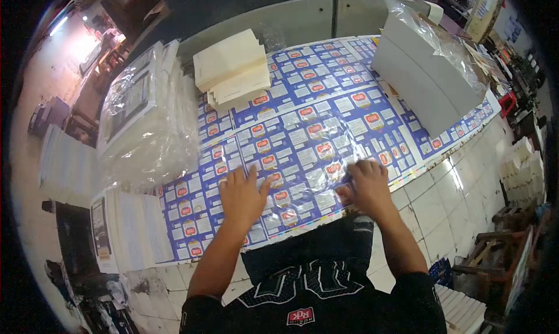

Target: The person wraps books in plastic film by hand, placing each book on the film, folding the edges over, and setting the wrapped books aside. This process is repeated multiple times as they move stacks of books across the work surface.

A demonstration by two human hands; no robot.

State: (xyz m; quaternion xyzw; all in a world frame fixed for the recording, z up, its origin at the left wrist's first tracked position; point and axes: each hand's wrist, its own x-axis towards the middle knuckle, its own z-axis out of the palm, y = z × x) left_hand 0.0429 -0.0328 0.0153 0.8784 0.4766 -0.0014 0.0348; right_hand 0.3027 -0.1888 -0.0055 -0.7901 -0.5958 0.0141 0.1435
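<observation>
My left hand (240, 195) lies palm down with its fingers spread, near the front of a table covered with blue printed sheets (192, 209). To its right, my right hand (370, 187) also rests palm down, fingers and thumb apart and slightly bent. Between and beyond both hands spreads a glossy, wrinkled clear plastic film (317, 159), with the blue print showing through it. Both hands seem to touch the film, though its exact edges are hard to make out. Neither hand grips anything that I can see.
Plastic-wrapped paper stacks (148, 113) stand at the left, above a bare stack (137, 226). Cream printed sheets (233, 66) lie at the back. A tall white stack (428, 72) with plastic on top stands at the right. A wooden rack (495, 258) is at the lower right.
</observation>
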